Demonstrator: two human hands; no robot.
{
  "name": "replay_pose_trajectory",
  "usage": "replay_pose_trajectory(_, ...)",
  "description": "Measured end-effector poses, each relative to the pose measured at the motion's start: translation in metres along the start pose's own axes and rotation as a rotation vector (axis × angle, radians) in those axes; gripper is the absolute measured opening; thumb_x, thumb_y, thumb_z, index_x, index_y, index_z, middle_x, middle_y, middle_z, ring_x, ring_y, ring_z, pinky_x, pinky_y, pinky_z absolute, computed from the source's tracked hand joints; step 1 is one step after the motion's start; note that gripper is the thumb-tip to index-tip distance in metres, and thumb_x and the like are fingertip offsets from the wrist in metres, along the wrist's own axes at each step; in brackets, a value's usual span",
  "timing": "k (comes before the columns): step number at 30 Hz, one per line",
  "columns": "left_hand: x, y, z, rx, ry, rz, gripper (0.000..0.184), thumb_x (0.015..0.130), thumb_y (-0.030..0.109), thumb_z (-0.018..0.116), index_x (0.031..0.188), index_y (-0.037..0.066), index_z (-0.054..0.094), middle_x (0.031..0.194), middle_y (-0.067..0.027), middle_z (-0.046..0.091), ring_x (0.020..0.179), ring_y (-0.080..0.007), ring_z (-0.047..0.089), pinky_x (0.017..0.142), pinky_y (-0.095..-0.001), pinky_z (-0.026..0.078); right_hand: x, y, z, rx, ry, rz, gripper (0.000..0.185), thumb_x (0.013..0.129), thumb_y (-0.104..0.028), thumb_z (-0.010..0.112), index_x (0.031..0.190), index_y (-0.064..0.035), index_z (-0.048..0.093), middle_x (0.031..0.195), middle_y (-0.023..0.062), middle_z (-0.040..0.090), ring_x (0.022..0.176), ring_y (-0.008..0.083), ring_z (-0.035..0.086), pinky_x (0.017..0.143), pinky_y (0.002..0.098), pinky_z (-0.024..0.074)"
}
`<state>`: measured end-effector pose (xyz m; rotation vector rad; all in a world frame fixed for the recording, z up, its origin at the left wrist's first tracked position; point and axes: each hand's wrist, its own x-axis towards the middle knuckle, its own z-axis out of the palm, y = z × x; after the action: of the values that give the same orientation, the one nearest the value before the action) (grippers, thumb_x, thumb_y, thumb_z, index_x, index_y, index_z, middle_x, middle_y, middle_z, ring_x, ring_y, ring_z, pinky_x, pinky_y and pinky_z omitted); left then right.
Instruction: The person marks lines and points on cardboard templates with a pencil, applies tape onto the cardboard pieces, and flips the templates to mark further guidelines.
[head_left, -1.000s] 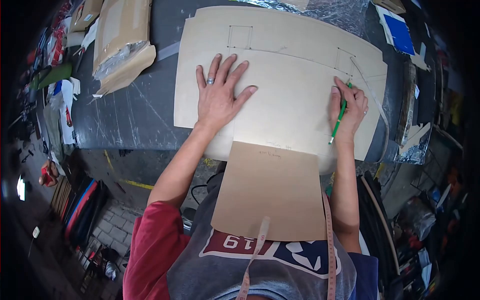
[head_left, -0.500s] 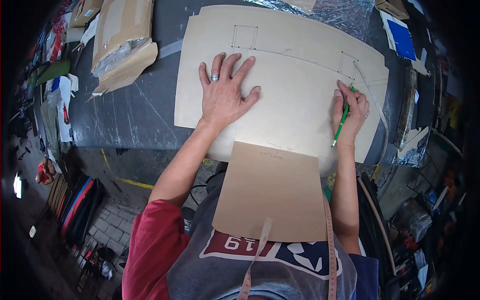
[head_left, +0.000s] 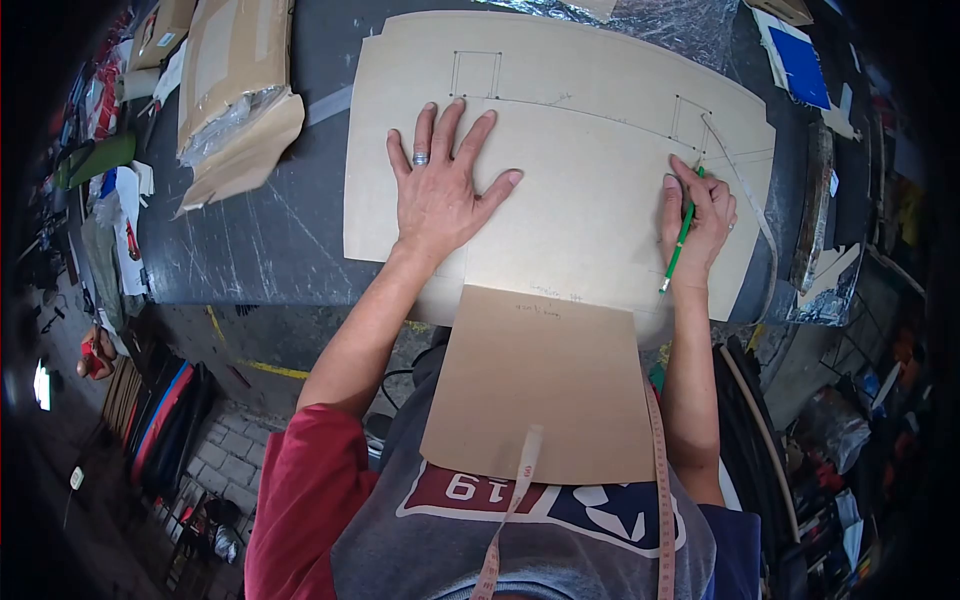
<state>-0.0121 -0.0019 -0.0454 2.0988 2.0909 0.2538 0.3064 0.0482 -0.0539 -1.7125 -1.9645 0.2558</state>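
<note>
A large pale cardboard sheet [head_left: 580, 200] lies on the dark table, with pencilled rectangles and a long curved line near its far side. My left hand [head_left: 440, 195] rests flat on it, fingers spread, below the left rectangle. In my right hand [head_left: 700, 215] is a green pencil [head_left: 681, 240], its upper end near the lower corner of the right rectangle. A narrow curved strip [head_left: 748, 190] lies on the sheet just right of that hand. A browner cardboard piece [head_left: 540, 380] with handwriting extends from the near edge over my lap.
A measuring tape [head_left: 664, 500] hangs from my neck. Left on the table [head_left: 240, 240] is a torn cardboard package [head_left: 235, 80]. Plastic film [head_left: 680, 35] lies at the back, a blue piece [head_left: 798, 68] at the back right. Another person [head_left: 95, 352] is far left.
The view has shifted slightly, so the sheet and package appear a little further left. My left thumb has spread slightly outward. The right hand keeps its place by the right rectangle.
</note>
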Motion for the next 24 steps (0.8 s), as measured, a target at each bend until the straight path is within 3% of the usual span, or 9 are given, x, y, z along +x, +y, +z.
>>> replay_pose_trajectory(24,0.0001,0.0003,-0.0007,0.005,-0.004,-0.005,0.078,0.096,0.064,0.065,0.16,0.024,0.046,0.166,-0.0131,0.037,0.159,-0.0377,0.024,0.123,-0.0731,0.009,0.0015,-0.0033,0.0002,0.007,0.019,0.005,0.031,0.09,-0.02,0.079,0.12,-0.0253,0.082,0.096,0.0028,0.06,0.096,0.0229,0.058,0.091,0.0374,0.0403)
